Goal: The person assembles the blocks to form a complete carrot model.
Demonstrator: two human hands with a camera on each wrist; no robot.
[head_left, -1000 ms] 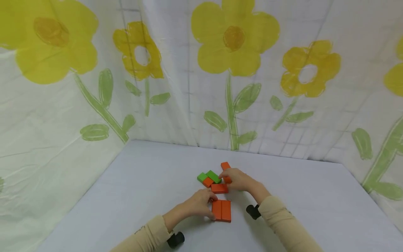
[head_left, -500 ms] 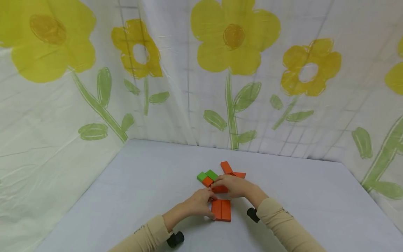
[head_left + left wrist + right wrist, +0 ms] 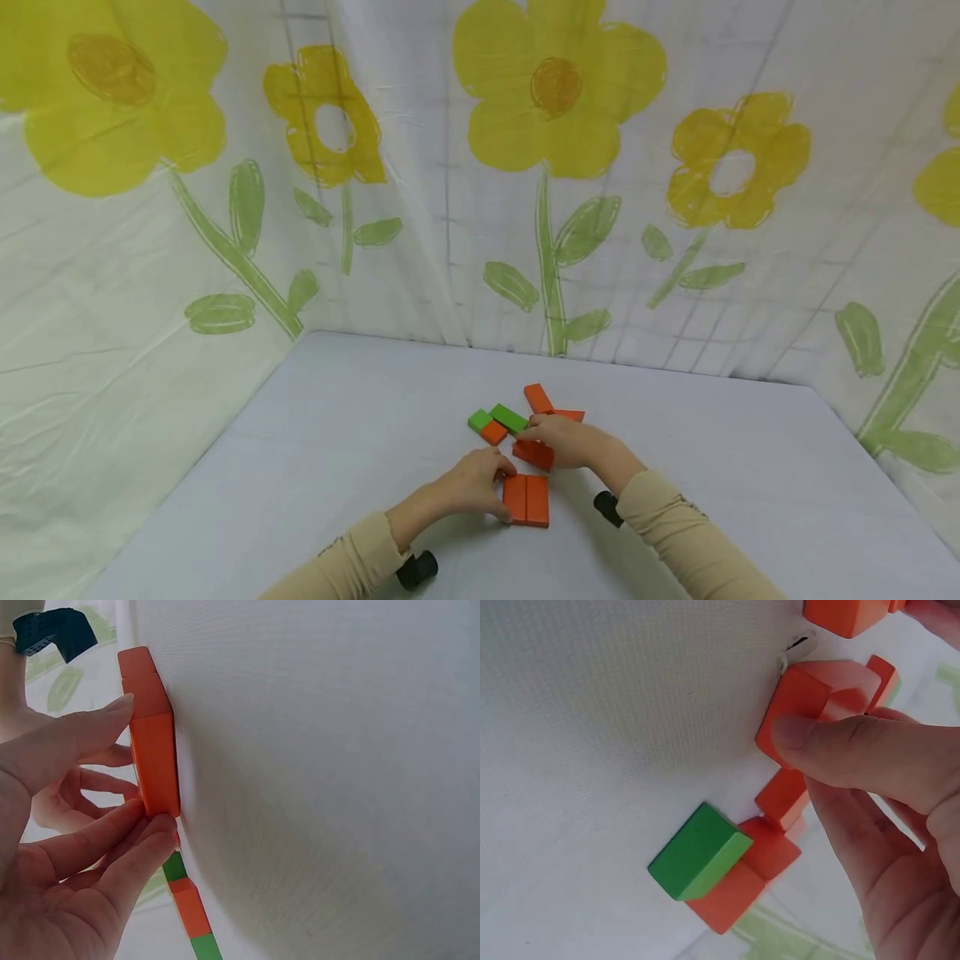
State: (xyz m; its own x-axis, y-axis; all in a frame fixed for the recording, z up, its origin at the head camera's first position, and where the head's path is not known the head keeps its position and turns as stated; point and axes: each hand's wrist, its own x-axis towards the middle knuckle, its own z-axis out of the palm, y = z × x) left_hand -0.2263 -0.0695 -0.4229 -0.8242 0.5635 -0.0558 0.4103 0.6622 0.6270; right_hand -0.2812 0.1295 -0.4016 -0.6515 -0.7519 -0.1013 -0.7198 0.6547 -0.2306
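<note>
My left hand grips two orange blocks lying side by side, the left block and the right block. In the left wrist view, the thumb touches one end of the near block while the fingertips rest at its other end. Just beyond the pair, my right hand pinches another orange block. The right wrist view shows the thumb on that block's face; the fingers behind it are partly hidden.
Left of my right hand lie a long green block, a short green block and a short orange block. Orange blocks lie behind that hand. A green block shows in the right wrist view. A flowered curtain borders the white table.
My right hand has moved left and nearer from the back orange blocks and taken hold of the middle orange block, which is now turned and shifted slightly right. My left hand stays put.
</note>
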